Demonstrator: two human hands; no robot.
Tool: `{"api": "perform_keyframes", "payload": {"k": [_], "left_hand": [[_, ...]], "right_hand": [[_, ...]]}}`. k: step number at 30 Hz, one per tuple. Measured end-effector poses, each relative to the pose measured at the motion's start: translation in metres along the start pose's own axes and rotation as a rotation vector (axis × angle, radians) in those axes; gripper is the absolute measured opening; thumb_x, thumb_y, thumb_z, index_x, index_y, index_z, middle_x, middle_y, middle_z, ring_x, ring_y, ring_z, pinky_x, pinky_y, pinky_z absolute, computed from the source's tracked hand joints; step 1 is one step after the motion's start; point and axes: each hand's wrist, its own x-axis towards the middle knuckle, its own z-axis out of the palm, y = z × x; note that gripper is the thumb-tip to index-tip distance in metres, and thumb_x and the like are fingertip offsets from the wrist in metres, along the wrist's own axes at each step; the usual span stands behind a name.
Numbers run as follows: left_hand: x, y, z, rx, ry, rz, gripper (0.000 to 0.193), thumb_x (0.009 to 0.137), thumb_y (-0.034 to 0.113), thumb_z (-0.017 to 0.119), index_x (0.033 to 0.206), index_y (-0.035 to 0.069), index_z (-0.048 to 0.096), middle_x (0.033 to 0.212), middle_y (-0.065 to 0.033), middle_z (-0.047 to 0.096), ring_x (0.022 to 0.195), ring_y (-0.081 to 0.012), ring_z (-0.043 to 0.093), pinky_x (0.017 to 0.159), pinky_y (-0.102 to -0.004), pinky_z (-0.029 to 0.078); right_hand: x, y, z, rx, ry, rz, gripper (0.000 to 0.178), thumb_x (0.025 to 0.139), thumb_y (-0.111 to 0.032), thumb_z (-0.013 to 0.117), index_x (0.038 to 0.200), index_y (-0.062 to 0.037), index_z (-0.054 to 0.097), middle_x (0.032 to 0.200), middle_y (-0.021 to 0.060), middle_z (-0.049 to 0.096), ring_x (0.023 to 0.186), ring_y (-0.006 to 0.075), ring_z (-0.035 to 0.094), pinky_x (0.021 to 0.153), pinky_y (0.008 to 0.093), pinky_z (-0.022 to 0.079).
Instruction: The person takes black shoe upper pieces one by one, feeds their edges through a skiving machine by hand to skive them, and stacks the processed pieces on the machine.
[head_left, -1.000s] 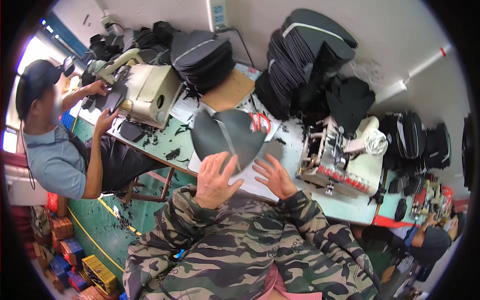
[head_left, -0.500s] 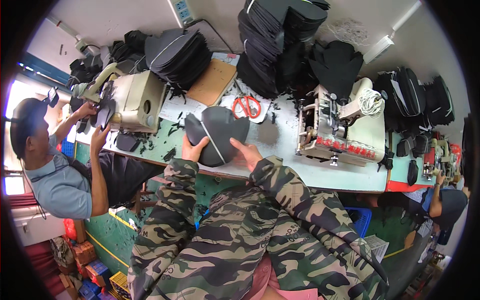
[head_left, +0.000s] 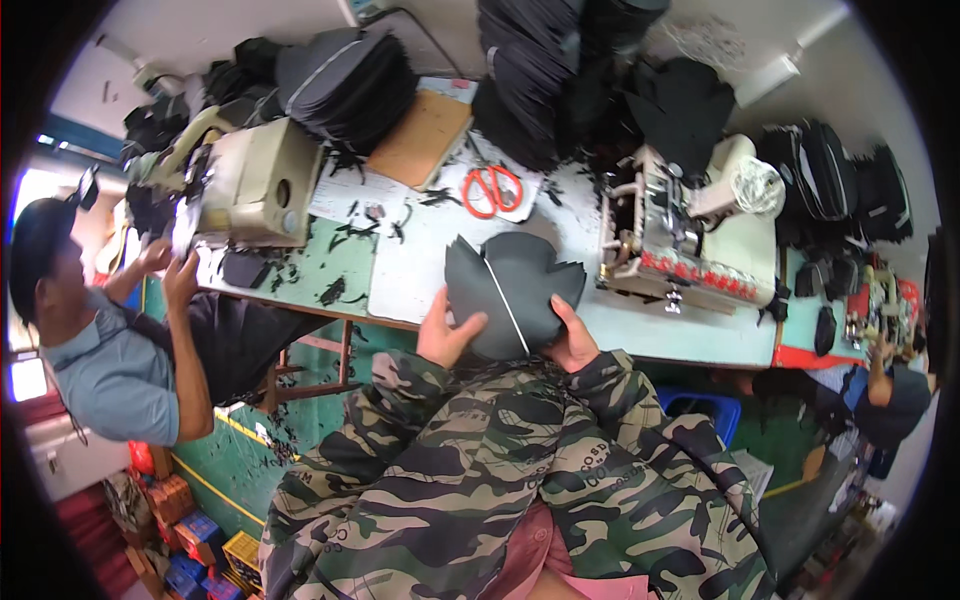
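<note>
One left hand (head_left: 452, 335) plus one right hand (head_left: 577, 342), so two bare ones, and one banded dark bundle (head_left: 530, 290). One pair of red-handled scissors (head_left: 493, 190), one brown board (head_left: 418, 140), one coil of white cord (head_left: 757, 187). I get three machines total: boxy cream machine (head_left: 255, 185), open-fronted machine (head_left: 735, 240), far-right machine (head_left: 880, 308). Two other people, a blue-shirted co-worker (head_left: 115, 365) and a right-side co-worker (head_left: 893, 400). One blue bin (head_left: 708, 405). Black scraps (head_left: 345, 290)? Loads (gave up counting, sorry).
</note>
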Motion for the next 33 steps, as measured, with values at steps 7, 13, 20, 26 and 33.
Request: {"api": "perform_keyframes", "payload": {"k": [7, 13, 20, 26, 33], "left_hand": [[-0.028, -0.025, 0.047, 0.667, 0.172, 0.329, 0.091, 0.067, 0.029, 0.084, 0.135, -0.006, 0.034, 0.129, -0.0258, 0.045, 0.123, -0.0383, 0.045, 0.101, -0.0450, 0.039], [0.007, -0.036, 0.029, 0.656, 0.305, 0.209, 0.052, 0.070, 0.019, 0.077, 0.112, -0.001, 0.053, 0.113, -0.0219, 0.060, 0.104, -0.0365, 0.059, 0.083, -0.0436, 0.047], [-0.001, -0.019, 0.012, 0.329, -0.063, 0.288, 0.010, 0.079, 0.001, 0.060, 0.088, -0.002, 0.062, 0.067, -0.0051, 0.063, 0.063, -0.0091, 0.059, 0.060, -0.0250, 0.046], [0.068, 0.023, -0.064, -0.175, 0.060, -0.055, 0.012, 0.088, 0.011, 0.058, 0.078, 0.004, 0.061, 0.056, 0.0040, 0.046, 0.045, -0.0048, 0.038, 0.042, -0.0224, 0.029], [0.213, 0.064, -0.065, 0.539, -0.064, 0.214, 0.018, 0.086, 0.014, 0.061, 0.080, -0.002, 0.067, 0.057, -0.0026, 0.059, 0.051, -0.0077, 0.056, 0.048, -0.0254, 0.044]], "right_hand": [[0.029, 0.016, 0.020, 0.329, -0.091, -0.080, 0.053, 0.086, -0.038, 0.068, 0.128, -0.0106, 0.053, 0.119, 0.0055, 0.062, 0.105, 0.0236, 0.060, 0.088, 0.0426, 0.048], [0.041, 0.027, 0.028, 0.132, 0.173, -0.157, 0.053, 0.080, -0.039, 0.073, 0.119, -0.0074, 0.056, 0.110, 0.0063, 0.063, 0.099, 0.0219, 0.060, 0.079, 0.0413, 0.048], [0.036, 0.018, 0.001, 0.227, 0.081, -0.313, 0.051, 0.083, -0.028, 0.072, 0.122, 0.0001, 0.055, 0.114, 0.0105, 0.062, 0.101, 0.0250, 0.062, 0.088, 0.0426, 0.050], [-0.025, -0.003, -0.046, -0.053, -0.054, -0.235, 0.047, 0.091, -0.029, 0.054, 0.127, 0.0018, 0.052, 0.122, 0.0127, 0.061, 0.110, 0.0234, 0.061, 0.097, 0.0384, 0.048], [-0.051, -0.042, 0.010, -0.220, -0.117, -0.354, 0.044, 0.084, -0.019, 0.060, 0.121, 0.0049, 0.055, 0.109, 0.0112, 0.064, 0.095, 0.0184, 0.065, 0.084, 0.0316, 0.052]]}}
